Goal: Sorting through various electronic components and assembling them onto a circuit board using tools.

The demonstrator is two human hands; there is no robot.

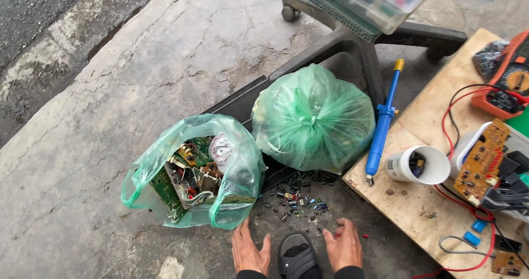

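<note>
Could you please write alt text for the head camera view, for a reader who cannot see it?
Two bare hands, left hand and right hand, rest open on concrete beside scattered small components. Behind them are an open green bag of circuit boards and a tied green bag.

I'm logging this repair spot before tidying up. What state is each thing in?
left hand: open, flat on the concrete
right hand: open, empty, beside the loose parts
near green bag: open, circuit boards showing
far green bag: tied shut
white cup: tipped on its side
blue solder pump: leaning on the board edge
small loose parts: scattered
</note>
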